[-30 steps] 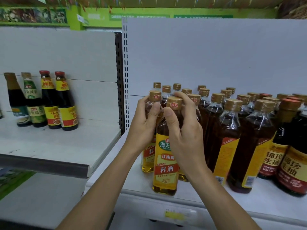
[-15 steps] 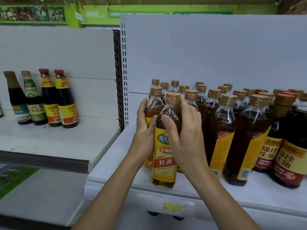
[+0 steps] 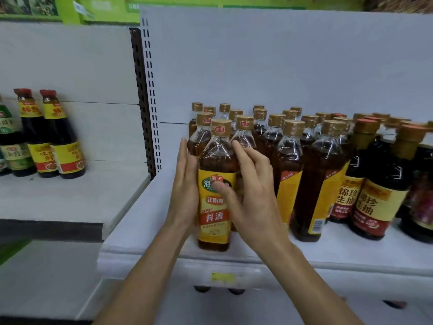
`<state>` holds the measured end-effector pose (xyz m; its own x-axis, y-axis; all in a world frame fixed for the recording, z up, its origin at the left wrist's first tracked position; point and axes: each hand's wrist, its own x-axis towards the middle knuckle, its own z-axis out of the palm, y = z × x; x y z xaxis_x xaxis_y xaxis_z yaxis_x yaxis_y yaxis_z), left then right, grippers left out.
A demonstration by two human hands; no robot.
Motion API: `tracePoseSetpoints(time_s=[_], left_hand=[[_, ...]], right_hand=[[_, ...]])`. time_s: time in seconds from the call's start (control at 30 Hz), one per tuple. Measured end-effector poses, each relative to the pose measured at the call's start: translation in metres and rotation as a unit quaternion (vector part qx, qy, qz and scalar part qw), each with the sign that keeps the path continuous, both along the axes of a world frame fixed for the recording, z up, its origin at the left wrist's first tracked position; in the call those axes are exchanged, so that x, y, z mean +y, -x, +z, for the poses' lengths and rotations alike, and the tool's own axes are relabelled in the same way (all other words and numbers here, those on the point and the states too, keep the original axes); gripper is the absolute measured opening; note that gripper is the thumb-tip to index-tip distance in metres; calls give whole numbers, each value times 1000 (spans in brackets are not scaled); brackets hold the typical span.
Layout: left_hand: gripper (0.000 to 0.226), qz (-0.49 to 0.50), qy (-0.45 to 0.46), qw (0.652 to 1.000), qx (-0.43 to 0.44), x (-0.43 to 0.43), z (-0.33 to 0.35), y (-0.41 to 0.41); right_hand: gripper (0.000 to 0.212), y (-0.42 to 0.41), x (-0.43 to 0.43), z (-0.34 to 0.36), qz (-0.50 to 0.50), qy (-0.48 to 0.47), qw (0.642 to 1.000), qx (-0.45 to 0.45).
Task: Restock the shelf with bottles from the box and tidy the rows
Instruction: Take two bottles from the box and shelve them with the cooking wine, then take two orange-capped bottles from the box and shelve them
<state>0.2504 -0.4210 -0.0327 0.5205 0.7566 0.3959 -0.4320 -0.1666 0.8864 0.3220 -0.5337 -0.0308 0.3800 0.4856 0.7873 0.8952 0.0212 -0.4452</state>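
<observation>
A cooking-wine bottle (image 3: 214,216) with amber liquid, a gold cap and a yellow label stands upright at the front edge of the white shelf (image 3: 145,207). My left hand (image 3: 185,186) lies flat against its left side, fingers straight and pointing up. My right hand (image 3: 253,195) is on its right side: the thumb rests on the label and the loosely spread fingers reach up along the shoulder toward the bottle behind. More bottles of the same kind (image 3: 290,160) stand in rows behind and to the right. No box is in view.
Dark soy-sauce bottles (image 3: 375,195) with yellow-red labels fill the shelf's right end. A lower shelf (image 3: 58,200) at the left holds a few dark bottles (image 3: 68,156). A slotted upright (image 3: 143,102) divides the two bays. A yellow price tag (image 3: 222,276) sits on the shelf rail.
Both hands slid down from the bottle's neck to its body and their fingers straightened. The bottle stayed upright at the shelf front.
</observation>
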Motion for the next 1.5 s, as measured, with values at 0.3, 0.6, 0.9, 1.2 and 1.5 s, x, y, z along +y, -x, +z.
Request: tracePoseSetpoints(time_s=[0.3,0.6,0.9,1.2,1.5], left_hand=[[23,174,-18,983,-52,-35,-11,23],[23,136,-44,982,-123,-95,8,24],[21,-21,-45,996,-80,-218,0,-46],[18,-207,-65,976,16,-382,-26,-119],[16,-358,-60,931,47,-525,-50,-171]], right_hand=[[63,-5,-30,-18,32,18,998,49],[49,-19,-92,-10,36,19,994,105],[40,-65,-234,-10,-16,19,986,165],[33,-100,-418,-31,-136,-18,958,253],[30,-104,-573,-50,-281,-38,912,296]])
